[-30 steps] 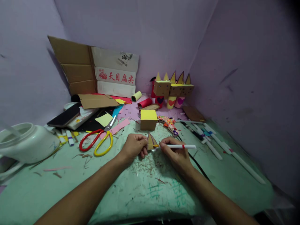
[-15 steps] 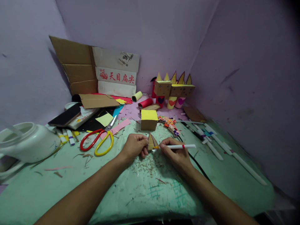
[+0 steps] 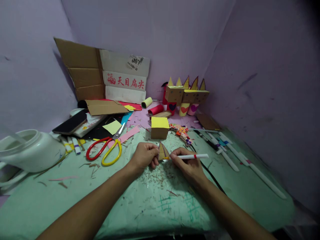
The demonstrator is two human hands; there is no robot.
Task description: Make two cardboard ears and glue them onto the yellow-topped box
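Observation:
Between the thumb and fingers of my left hand (image 3: 146,155) is a small pointed cardboard triangle (image 3: 163,152), its edges lined in purple. My right hand (image 3: 188,165) is closed around a white marker (image 3: 192,156) with a red band. The marker's orange tip lies at the lower part of the triangle. Just beyond both hands stands a small cardboard box (image 3: 159,128) with a yellow top. Behind it to the right, cardboard figures (image 3: 185,96) with pointed triangles on top and paper hearts on their tubes stand by the wall.
Scissors (image 3: 110,146) with red and yellow handles lie left of my hands. A flowered glue gun (image 3: 180,132) rests behind my right hand, its cord running forward. Several white markers (image 3: 228,160) lie at right. A white pot (image 3: 30,150) stands at far left. Cardboard (image 3: 125,73) leans at the back.
Both hands stay in nearly the same place, with the marker tip still at the triangle's lower part. The whole view has shifted very slightly.

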